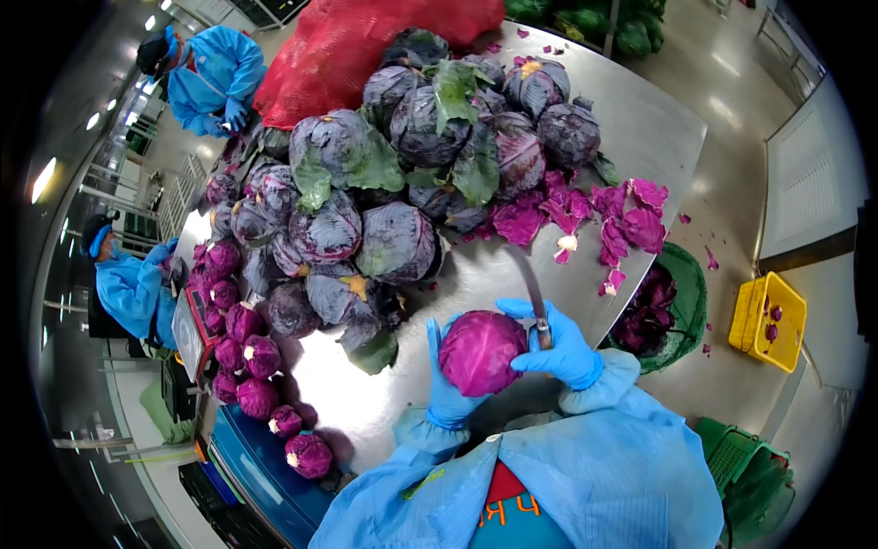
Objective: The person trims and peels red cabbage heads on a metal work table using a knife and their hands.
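In blue gloves, my left hand [445, 389] cups a peeled purple cabbage [482, 352] from its left and lower side, over the steel table's near edge. My right hand [569, 350] grips a knife [533, 297], its blade pointing up and away, while the thumb and fingers touch the cabbage's right side. Beyond my hands lies a pile of unpeeled dark cabbages [398, 240] with loose green leaves. Torn purple leaves [631, 224] lie at the table's right. Several peeled cabbages [256, 396] line the table's left side.
A red mesh sack [347, 55] lies at the table's far side. On the right floor stand a green basket [690, 293] with purple leaves and yellow crates [785, 320]. Two co-workers in blue gowns are at the left. A blue bin [265, 476] stands at the near left.
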A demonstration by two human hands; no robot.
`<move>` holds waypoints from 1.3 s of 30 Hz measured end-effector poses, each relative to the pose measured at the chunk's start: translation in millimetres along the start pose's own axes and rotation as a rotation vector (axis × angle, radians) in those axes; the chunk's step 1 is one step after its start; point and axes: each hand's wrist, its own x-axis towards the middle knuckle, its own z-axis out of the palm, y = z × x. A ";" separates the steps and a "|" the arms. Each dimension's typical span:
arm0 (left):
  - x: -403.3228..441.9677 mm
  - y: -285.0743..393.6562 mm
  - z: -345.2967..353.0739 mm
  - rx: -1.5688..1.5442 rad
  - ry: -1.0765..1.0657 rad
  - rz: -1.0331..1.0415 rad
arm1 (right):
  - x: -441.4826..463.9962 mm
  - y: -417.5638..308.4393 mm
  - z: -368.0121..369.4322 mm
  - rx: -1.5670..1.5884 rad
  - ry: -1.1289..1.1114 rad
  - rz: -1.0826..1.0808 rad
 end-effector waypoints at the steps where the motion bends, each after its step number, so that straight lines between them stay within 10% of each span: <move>1: -3.2 -7.8 2.8 -0.230 0.021 -0.094 | 0.8 3.3 1.5 -0.025 -0.038 -0.079; 8: -7.7 -60.2 -23.4 -1.153 0.083 -0.320 | 2.5 11.3 -1.8 0.051 -0.076 -0.089; 11: -9.1 -56.3 -25.1 -0.147 -0.030 0.203 | 5.3 8.1 -4.0 -0.093 -0.053 -0.258; 14: 7.1 -22.2 -4.0 0.260 0.021 0.687 | 1.9 9.4 -5.4 0.051 0.141 0.044; 18: -13.0 -36.6 -2.4 -0.144 -0.100 0.093 | 4.5 6.5 -3.6 -0.223 0.259 -0.041; 24: 8.5 19.9 3.4 -0.183 -0.259 0.055 | 36.2 19.6 -48.3 -0.893 0.721 -0.074; 28: -2.6 -30.2 -12.5 -0.935 -0.069 -0.605 | 40.0 37.1 -118.4 -1.095 0.852 -0.117; 32: 10.1 -25.5 -31.5 -1.830 -0.388 -0.537 | 27.9 80.1 -143.6 -0.785 0.763 -0.105; 36: 14.9 -22.6 -44.2 -1.806 -0.315 -0.419 | 22.7 51.2 -83.8 -0.492 0.599 0.230; 39: 21.3 -7.1 -49.7 -1.110 -0.194 -0.300 | 27.7 90.1 -78.8 -1.050 0.550 -0.044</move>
